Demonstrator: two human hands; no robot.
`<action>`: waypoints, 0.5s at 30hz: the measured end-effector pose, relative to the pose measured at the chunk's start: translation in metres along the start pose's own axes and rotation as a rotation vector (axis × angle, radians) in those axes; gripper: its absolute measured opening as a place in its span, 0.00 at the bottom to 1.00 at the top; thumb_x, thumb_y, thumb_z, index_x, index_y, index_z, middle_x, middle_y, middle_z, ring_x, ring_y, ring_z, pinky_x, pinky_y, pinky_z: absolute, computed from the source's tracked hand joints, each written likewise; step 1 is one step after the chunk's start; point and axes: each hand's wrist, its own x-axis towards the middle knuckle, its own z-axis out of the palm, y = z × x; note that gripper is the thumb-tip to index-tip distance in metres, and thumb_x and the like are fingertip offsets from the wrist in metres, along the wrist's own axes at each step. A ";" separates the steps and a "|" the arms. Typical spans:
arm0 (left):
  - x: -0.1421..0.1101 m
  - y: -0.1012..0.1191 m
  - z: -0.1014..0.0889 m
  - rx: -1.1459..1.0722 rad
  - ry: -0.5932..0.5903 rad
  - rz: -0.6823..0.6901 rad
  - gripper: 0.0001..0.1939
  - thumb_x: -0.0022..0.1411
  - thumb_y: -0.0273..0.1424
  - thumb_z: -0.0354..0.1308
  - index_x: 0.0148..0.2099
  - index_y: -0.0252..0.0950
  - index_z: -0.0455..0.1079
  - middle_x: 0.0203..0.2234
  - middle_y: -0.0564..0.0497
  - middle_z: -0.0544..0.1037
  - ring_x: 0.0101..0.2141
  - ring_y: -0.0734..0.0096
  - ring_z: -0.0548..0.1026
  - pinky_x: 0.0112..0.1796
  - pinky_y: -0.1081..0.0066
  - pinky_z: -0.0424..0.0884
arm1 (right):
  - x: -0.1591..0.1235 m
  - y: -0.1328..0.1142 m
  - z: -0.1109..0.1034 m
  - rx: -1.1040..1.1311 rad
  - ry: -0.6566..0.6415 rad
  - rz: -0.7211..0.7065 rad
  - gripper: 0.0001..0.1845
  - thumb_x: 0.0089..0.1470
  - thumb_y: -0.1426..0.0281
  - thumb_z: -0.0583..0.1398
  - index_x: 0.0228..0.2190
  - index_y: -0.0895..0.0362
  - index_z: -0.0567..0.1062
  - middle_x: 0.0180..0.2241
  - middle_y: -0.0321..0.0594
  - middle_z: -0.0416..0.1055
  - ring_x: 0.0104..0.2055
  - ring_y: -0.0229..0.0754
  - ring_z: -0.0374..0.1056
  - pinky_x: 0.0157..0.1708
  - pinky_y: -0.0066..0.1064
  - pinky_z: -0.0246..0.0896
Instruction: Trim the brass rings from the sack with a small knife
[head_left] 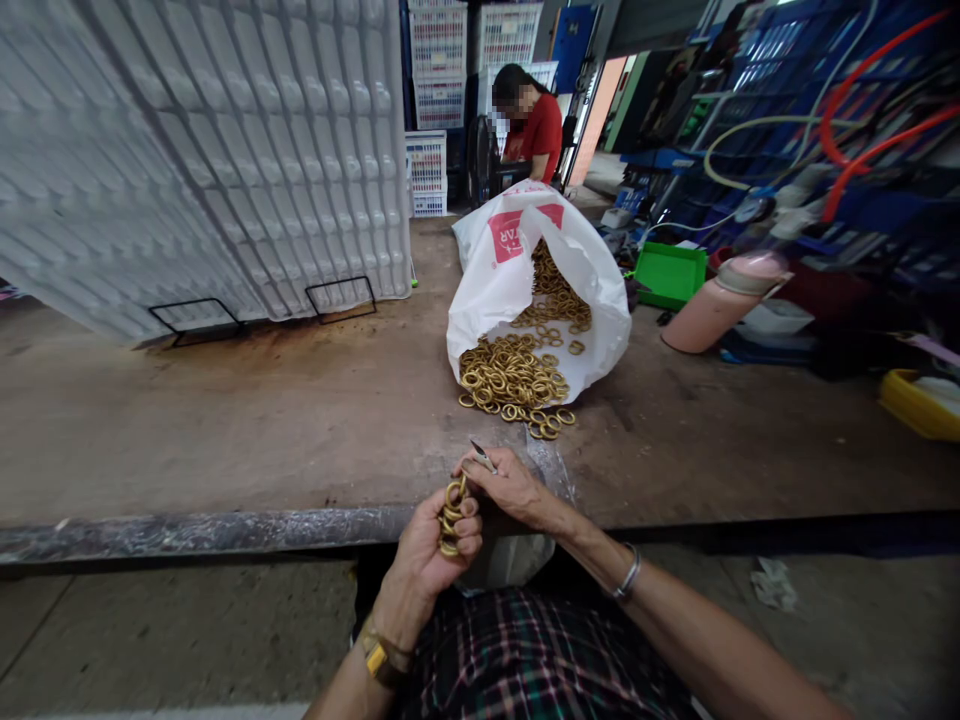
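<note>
Several brass-coloured rings lie in my left hand, its fingers curled around them. Close against it, my right hand grips a small pointed blade with a pale handle, whose dark tip points up and to the left. The right fingertips are at the topmost ring; whether they pinch it I cannot tell. Beyond both hands, a white sack lies on its side with its mouth towards me. A heap of brass rings spills from it onto the wooden table.
Stacked white ribbed plastic trays stand at the left in black wire holders. To the right are a green tray, a pink bottle and a yellow container. A person in red sits beyond the table, near white crates.
</note>
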 end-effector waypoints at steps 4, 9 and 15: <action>-0.001 -0.001 -0.004 0.040 -0.017 -0.001 0.05 0.56 0.24 0.51 0.28 0.32 0.60 0.16 0.58 0.60 0.12 0.85 0.55 0.12 0.84 0.49 | -0.001 -0.005 -0.001 0.023 -0.017 0.043 0.14 0.51 0.63 0.53 0.24 0.60 0.70 0.17 0.30 0.58 0.21 0.30 0.52 0.22 0.22 0.48; -0.001 -0.002 -0.005 0.053 -0.034 -0.010 0.05 0.56 0.25 0.51 0.27 0.32 0.59 0.15 0.58 0.59 0.12 0.84 0.56 0.12 0.84 0.49 | 0.000 -0.003 -0.001 0.014 -0.007 0.069 0.13 0.51 0.65 0.52 0.23 0.59 0.69 0.16 0.28 0.55 0.19 0.31 0.50 0.20 0.23 0.46; -0.003 -0.001 0.002 -0.016 0.031 0.049 0.08 0.58 0.25 0.48 0.27 0.33 0.57 0.17 0.58 0.59 0.12 0.86 0.54 0.12 0.84 0.47 | -0.004 0.008 -0.002 -0.539 0.126 -0.073 0.10 0.52 0.71 0.49 0.25 0.58 0.68 0.21 0.35 0.64 0.24 0.35 0.57 0.26 0.26 0.49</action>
